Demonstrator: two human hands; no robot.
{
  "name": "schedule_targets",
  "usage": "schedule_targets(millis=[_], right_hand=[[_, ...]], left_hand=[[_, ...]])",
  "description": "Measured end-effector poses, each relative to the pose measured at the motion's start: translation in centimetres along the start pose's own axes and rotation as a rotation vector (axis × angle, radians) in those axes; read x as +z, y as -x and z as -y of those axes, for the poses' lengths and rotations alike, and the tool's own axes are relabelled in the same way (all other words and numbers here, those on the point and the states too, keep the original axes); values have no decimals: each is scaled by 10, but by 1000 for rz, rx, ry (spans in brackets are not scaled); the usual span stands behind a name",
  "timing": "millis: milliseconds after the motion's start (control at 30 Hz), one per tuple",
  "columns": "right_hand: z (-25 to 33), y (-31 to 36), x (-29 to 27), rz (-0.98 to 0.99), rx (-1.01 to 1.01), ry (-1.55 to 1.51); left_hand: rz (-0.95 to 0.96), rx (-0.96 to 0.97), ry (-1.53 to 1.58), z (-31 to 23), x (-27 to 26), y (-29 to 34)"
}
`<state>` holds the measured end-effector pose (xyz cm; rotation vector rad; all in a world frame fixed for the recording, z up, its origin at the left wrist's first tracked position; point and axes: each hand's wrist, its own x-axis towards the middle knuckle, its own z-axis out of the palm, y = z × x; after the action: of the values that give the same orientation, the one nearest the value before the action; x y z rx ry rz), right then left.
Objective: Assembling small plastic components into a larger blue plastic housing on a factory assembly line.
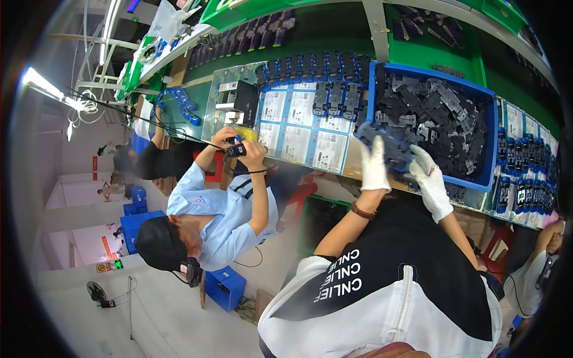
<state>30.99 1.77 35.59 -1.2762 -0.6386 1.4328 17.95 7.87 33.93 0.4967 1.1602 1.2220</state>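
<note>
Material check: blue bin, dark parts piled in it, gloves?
Blue bin: likely moulded plastic; smooth, evenly coloured walls.
Dark parts: probably matte to satin plastic, from their moulded-looking shapes and soft highlights; coated metal isn't ruled out.
Gloves: matte white, seemingly fabric, given the soft creases; fibre can't be told.

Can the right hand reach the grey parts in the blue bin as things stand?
Probably yes: the right hand looks close to the blue bin, whose open top leaves the grey parts exposed.

A lit tube light point(45, 83) hangs at left, with pale walls point(68, 310), a black fan point(96, 292) and grey floor point(262, 268); green-edged shelves point(250, 13) line the top.
</note>
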Motion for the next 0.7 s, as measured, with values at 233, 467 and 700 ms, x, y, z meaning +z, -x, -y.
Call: schedule_targets(millis=[233, 467, 700], right_hand=[[17, 26, -87, -321, -69, 283], [-39, 83, -200, -733, -91, 312], [-121, 121, -313, -1144, 4, 72]], left_hand=[[-186, 28, -149, 13, -129, -92], [32, 12, -1215, 34, -140, -120], [-82, 640, -1493, 58, -181, -156]])
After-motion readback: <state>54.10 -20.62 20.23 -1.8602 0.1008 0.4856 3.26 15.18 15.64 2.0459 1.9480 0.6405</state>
